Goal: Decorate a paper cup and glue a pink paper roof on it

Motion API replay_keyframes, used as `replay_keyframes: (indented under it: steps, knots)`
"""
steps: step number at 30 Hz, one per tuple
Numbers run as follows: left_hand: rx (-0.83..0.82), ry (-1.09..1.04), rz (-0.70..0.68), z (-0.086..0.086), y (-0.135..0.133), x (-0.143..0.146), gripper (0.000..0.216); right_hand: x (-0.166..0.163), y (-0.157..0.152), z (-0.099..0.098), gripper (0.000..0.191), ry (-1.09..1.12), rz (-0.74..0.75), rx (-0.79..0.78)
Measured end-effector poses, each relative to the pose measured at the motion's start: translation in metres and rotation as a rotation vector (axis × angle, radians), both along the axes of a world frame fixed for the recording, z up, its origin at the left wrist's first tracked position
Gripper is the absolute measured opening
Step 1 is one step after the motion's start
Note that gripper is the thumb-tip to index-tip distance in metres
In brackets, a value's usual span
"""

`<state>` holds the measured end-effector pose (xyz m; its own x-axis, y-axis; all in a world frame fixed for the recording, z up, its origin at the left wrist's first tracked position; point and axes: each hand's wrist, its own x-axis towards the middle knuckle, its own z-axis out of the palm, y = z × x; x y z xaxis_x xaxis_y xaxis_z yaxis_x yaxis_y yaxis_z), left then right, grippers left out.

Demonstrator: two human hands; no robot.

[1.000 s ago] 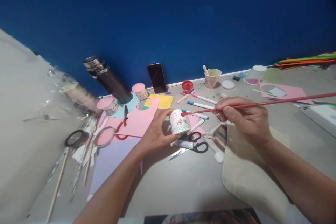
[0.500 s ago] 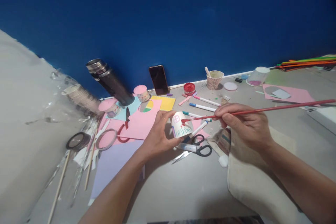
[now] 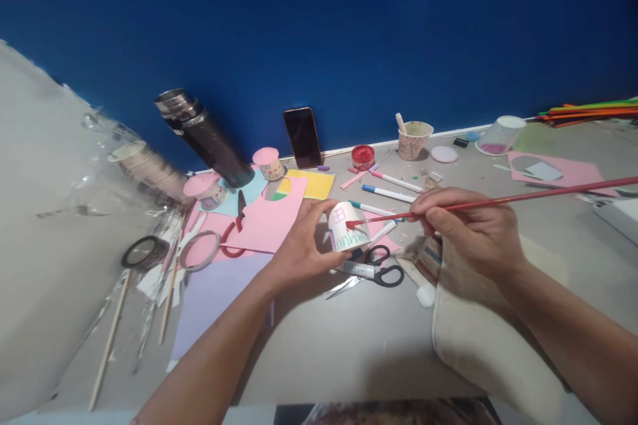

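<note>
My left hand (image 3: 302,246) grips a small white paper cup (image 3: 345,229), held upside down and tilted, with a pink window and green grass drawn on it. My right hand (image 3: 468,229) pinches a long red paintbrush (image 3: 518,198); its red-tipped bristles touch the cup's side. Black-handled scissors (image 3: 375,272) and a glue tube lie just below the cup. A cloth bag (image 3: 478,319) lies under my right wrist.
A black flask (image 3: 204,139), phone (image 3: 302,136), red paint pot (image 3: 363,157), patterned cup with a stick (image 3: 415,139) and markers (image 3: 393,180) stand along the blue wall. Pink and yellow papers (image 3: 272,216), tape rolls (image 3: 144,252) and wooden sticks lie left. Coloured sticks (image 3: 593,111) at far right.
The cup has been tilted and turned a little in my left hand. The brush tip moved from just beside the cup onto its side.
</note>
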<state>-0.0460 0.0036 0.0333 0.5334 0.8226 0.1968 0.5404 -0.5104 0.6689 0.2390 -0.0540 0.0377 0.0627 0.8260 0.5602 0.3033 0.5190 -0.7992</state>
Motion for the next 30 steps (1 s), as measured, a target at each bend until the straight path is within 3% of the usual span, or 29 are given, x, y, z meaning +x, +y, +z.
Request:
replay_keyframes:
  steps: [22, 30]
  knots:
    - [-0.007, -0.002, -0.018, 0.0026, -0.0012, 0.0000, 0.071, 0.0015, -0.0001, 0.0020, 0.016, -0.009, -0.009, 0.005]
    - [0.041, -0.019, 0.026, -0.0002, 0.0007, 0.0005, 0.070, 0.0055, 0.0021, 0.0049, 0.017, 0.119, -0.071, 0.001]
